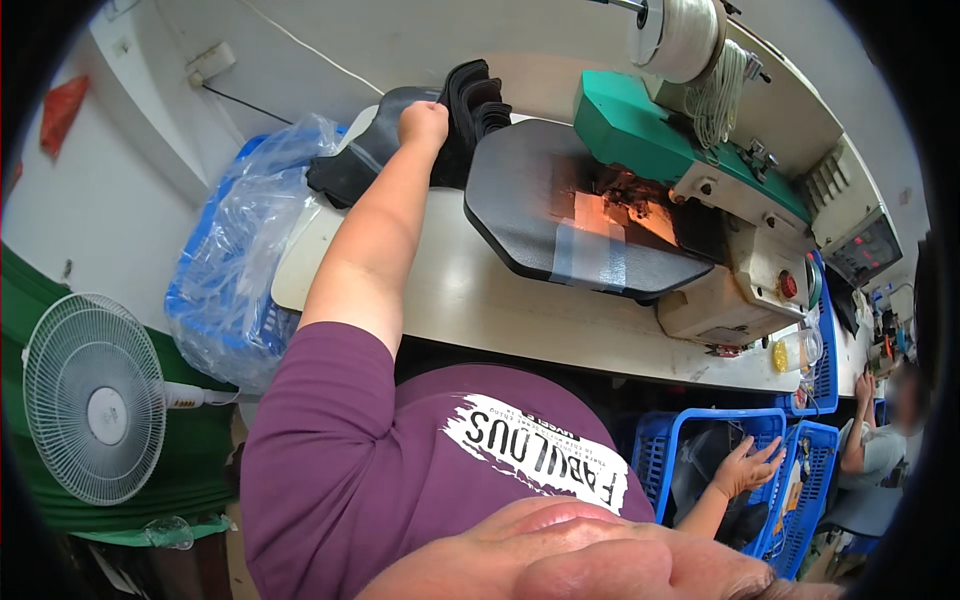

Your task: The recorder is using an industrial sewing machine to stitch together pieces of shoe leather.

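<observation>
My left arm stretches out to the far side of the white table. There my left hand (424,122) is closed against several black flexible sheet pieces (385,125); its fingertips are hidden, so what it grips cannot be made out. Beside it, more black pieces (470,95) stand curled in a stack. At the lower right, my right hand (750,468) is spread, fingers apart and nothing in them, over a blue plastic basket (655,450) that has dark pieces (700,465) inside.
A green-armed sewing machine (640,130) with a lit work area stands over a black angular board (520,190). A white thread spool (680,35) hangs above. Left are a plastic-lined blue crate (215,250) and a fan (105,415). Another person (880,445) sits far right.
</observation>
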`<state>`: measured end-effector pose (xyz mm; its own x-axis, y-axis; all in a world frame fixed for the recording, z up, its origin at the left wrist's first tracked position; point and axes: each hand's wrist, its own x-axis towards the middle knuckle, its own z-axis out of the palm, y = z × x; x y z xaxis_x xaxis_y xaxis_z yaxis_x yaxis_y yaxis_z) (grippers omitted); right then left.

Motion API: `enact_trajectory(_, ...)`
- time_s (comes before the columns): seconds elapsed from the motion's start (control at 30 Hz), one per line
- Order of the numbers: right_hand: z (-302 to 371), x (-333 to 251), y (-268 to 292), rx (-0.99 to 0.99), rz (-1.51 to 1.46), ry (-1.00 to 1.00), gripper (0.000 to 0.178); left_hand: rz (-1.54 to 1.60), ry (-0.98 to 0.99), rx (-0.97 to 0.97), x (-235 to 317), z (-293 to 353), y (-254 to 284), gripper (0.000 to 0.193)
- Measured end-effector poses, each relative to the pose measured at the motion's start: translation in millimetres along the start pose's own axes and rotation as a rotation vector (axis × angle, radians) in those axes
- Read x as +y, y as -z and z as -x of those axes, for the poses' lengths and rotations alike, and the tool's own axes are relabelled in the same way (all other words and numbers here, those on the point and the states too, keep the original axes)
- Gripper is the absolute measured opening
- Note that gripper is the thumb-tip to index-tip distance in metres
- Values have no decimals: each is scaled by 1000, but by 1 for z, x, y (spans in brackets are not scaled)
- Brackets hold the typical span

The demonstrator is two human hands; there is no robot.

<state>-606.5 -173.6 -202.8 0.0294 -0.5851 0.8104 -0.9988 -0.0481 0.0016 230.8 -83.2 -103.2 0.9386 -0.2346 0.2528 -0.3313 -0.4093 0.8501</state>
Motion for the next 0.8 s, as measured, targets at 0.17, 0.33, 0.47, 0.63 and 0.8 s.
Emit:
enact_trajectory(0.17,-36,-37,28,87,-131,69,61,590,175,-36,11,11,38,30)
enact_trajectory(0.33,-78,-102,55,175,-331,219,59,1247,41,56,15,5,104,24)
enact_trajectory(0.47,-98,-172,88,286,-615,476,51,910,-559,-24,80,82,163,16)
enact_trajectory(0.63,-123,-275,140,130,-1080,864,33,212,-952,-508,106,221,178,18)
enact_trajectory(0.8,-141,-355,173,-160,-1085,1140,50,41,-1106,-664,107,280,160,12)
